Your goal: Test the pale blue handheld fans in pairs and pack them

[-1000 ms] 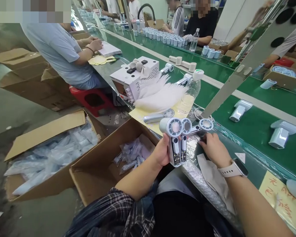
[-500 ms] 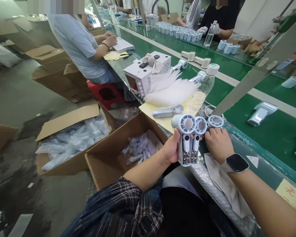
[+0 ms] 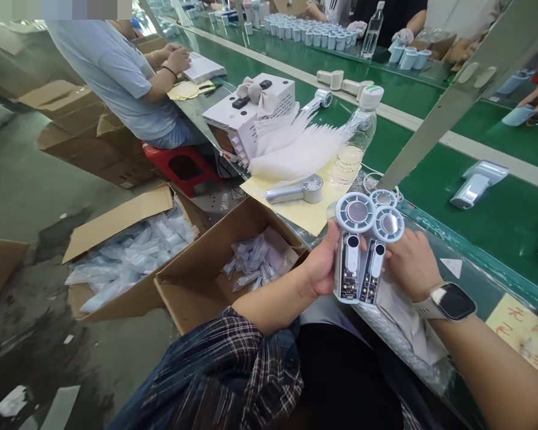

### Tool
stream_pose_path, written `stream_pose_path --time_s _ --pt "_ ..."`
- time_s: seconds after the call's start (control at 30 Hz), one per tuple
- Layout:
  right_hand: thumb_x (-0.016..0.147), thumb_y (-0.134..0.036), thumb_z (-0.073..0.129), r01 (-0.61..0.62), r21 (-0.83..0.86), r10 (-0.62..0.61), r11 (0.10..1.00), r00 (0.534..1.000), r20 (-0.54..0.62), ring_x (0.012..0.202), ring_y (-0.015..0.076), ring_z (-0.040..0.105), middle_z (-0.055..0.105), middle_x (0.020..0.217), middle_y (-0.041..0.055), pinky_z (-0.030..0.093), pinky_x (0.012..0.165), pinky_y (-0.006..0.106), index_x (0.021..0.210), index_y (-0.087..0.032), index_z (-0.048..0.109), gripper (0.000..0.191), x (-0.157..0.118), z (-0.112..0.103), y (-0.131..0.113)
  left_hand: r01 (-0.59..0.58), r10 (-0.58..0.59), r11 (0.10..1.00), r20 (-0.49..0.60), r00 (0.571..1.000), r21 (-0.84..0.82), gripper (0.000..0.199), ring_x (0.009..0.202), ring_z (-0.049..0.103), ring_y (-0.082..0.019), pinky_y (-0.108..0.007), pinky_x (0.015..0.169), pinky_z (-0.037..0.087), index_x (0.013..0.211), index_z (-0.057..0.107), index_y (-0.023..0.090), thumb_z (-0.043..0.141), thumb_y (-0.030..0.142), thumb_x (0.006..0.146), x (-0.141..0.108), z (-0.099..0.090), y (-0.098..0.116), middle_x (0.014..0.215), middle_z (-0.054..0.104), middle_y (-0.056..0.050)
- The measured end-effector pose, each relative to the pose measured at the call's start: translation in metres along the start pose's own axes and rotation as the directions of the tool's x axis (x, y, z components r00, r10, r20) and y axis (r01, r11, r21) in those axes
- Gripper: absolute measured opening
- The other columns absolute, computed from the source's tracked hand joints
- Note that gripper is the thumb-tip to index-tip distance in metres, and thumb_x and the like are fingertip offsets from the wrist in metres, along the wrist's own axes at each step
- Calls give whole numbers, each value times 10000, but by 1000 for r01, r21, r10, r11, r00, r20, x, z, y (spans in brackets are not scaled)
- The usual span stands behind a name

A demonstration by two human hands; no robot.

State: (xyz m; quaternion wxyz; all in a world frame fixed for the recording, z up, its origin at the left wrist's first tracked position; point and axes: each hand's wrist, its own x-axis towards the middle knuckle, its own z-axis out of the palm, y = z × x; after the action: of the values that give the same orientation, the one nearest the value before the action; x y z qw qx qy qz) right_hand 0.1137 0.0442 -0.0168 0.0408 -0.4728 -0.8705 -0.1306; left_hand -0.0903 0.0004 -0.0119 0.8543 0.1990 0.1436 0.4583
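Note:
My left hand is closed round two light-blue handheld fans, held upright side by side. The left fan and the right fan have round slotted heads and open handles that show circuit boards. Directly behind their heads, the head of a third fan shows; its handle is hidden. My right hand, with a watch on the wrist, is curled behind the right fan, its fingertips mostly hidden. A silvery fan lies on yellow paper beyond my left hand.
Open cartons with bagged parts stand at the left. A white box-shaped device, white fringed material and a bottle stand beyond my hands. A slanted metal post rises at the right. Co-workers sit along the green belt.
The two held fans have spread apart and tilted, with their handles now separate. The third fan's head now shows behind them. My right hand has shifted slightly right, and the view has turned.

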Motion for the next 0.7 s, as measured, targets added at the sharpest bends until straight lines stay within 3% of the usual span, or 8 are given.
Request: stream_pose_path --time_s 0.13,0.23,0.33,0.43,0.53,0.63,0.7 --pt "931 -92 541 20 86 -26 996 997 71 804 256 526 665 858 122 289 737 362 827 -183 682 198 2 12 -6 -13 17 999 -88 996 50 848 999 791 -342 -456 917 614 824 648 177 737 989 598 -1 2 1 917 806 -126" --pt "975 -97 482 -2 109 -7 994 996 88 759 251 560 683 820 115 312 722 368 864 -179 710 267 -4 4 1 -27 38 996 -129 991 89 880 906 778 -305 -410 828 609 814 650 171 746 1007 555 -4 0 2 946 805 -134" --pt "1025 -246 487 -202 236 197 951 979 43 735 274 638 748 840 130 376 684 378 930 -181 761 297 -29 -26 11 -67 89 987 -147 985 148 890 828 746 -265 -373 749 589 770 638 172 755 1016 514 -5 -1 1 983 799 -140" --pt "1002 -531 607 -361 538 402 762 915 45 639 265 690 815 855 76 439 575 363 1049 -242 792 347 -62 -67 3 -107 152 962 -167 974 251 883 789 713 -253 -345 701 550 728 641 172 739 1024 519 -3 2 -3 853 753 -115" --pt "983 -587 646 -330 710 400 622 913 74 510 213 655 793 747 1 432 495 336 946 -301 763 311 -79 -98 -24 -105 162 941 -153 975 322 892 704 651 -225 -327 650 493 703 658 170 721 1039 512 1 7 -12 694 653 -74" --pt "1039 -467 591 -282 703 393 653 919 3 431 163 574 765 703 -20 421 494 326 886 -306 733 264 -78 -112 -48 -60 108 939 -124 986 340 904 657 608 -193 -317 616 487 701 670 166 716 1047 498 4 15 -21 700 642 -67" --pt "1066 -426 559 -256 672 398 695 915 -62 467 167 615 773 717 -10 453 532 324 901 -300 731 270 -75 -114 -55 -31 74 939 -114 991 341 900 620 581 -166 -296 579 481 691 661 167 737 1037 476 4 20 -25 681 624 -48"
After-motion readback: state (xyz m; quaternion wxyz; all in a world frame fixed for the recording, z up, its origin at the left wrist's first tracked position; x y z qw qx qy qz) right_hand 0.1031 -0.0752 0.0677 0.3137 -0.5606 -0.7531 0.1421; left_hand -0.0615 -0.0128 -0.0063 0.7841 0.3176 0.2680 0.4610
